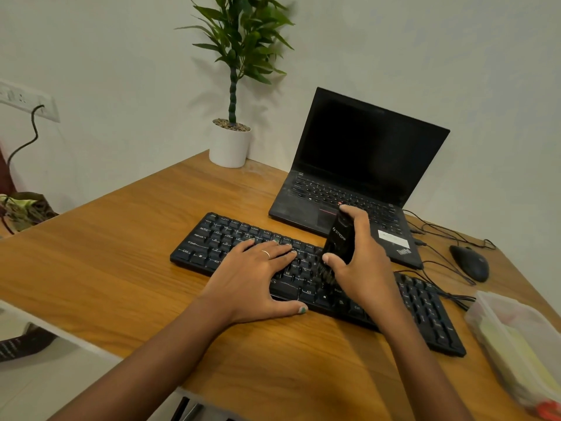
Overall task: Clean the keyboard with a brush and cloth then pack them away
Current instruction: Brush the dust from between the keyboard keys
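Note:
A black keyboard [218, 238] lies slanted across the wooden desk [121, 244]. My left hand [258, 278] rests flat on its middle keys with the fingers spread and the thumb at the front edge. My right hand [361, 262] grips a black brush [338, 241] upright, its bristles down on the keys right of centre. A clear plastic box [516, 338] at the desk's right edge holds something pale yellow, perhaps a cloth; I cannot tell for sure.
An open black laptop [364, 153] stands just behind the keyboard. A black mouse [470, 262] with trailing cables lies to the right. A potted plant [232, 144] sits at the back corner by the wall. The desk's left edge drops off near me.

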A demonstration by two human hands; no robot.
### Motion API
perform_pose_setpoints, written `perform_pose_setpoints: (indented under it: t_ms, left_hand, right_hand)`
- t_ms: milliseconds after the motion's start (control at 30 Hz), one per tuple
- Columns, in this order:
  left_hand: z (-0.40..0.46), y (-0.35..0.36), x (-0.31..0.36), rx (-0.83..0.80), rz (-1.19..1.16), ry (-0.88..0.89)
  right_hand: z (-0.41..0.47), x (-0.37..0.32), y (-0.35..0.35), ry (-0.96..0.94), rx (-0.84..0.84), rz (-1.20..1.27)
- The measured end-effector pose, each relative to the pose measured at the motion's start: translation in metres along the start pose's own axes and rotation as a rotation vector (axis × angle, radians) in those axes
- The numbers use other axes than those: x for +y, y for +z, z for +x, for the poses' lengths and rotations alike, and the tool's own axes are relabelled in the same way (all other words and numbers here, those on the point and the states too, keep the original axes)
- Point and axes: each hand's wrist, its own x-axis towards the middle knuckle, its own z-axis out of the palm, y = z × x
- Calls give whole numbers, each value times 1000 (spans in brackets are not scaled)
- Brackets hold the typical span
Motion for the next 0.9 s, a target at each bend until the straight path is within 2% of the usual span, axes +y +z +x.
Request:
perform_pose_setpoints:
  t_ms: [133,300,467,667,800,900]
  left_hand:
    - [0,1,-1,6,-14,5]
    - [0,1,-2,14,-2,3]
    - [0,0,-1,5,-9,4]
    - [0,1,-1,2,-1,3]
    - [1,1,-2,-3,6,6]
    - [0,1,-2,8,4,7]
  right_hand:
    - [-2,-5,-13,-21,-209,-25]
    - [2,-5,-3,-36,-55,-27]
    - [-2,-3,-14,11,-215,75]
    - [2,-1,1,21,-43,57]
    - [1,-1,-11,9,-201,56]
    - [5,-3,-5,-14,-142,28]
